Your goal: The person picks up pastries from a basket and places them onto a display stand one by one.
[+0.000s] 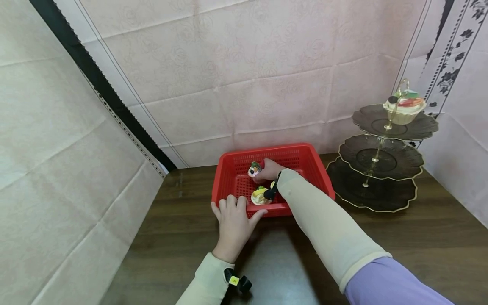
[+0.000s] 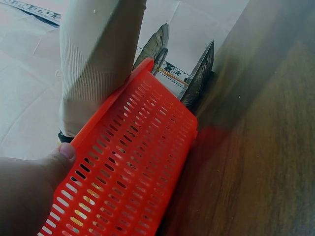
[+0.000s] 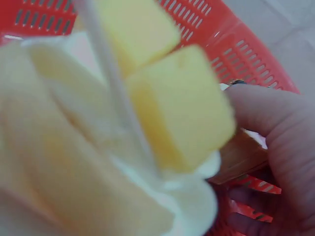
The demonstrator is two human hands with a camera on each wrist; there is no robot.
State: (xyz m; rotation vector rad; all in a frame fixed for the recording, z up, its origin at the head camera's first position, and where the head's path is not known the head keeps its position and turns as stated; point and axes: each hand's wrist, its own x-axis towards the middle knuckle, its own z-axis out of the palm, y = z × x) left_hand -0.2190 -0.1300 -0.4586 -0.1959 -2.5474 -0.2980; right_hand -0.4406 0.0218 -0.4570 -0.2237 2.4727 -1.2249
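Head view: on the brown wood-grained tabletop (image 1: 183, 241), a dark three-tier stand with gold edges (image 1: 381, 200) is right of the red plastic basket (image 1: 280, 210), nearer to right hand (image 1: 268, 170).
Left hand (image 1: 233, 222) grips the near rim; the right pinches a fruit-topped cupcake (image 1: 254, 170), at its left; a yellow-topped cupcake (image 1: 261, 196) sits nearer.

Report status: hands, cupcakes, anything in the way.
Left hand holding red basket by near rim. Right hand inside, gripping berry-topped cupcake. Yellow-topped cupcake close by that hand, possible snag.
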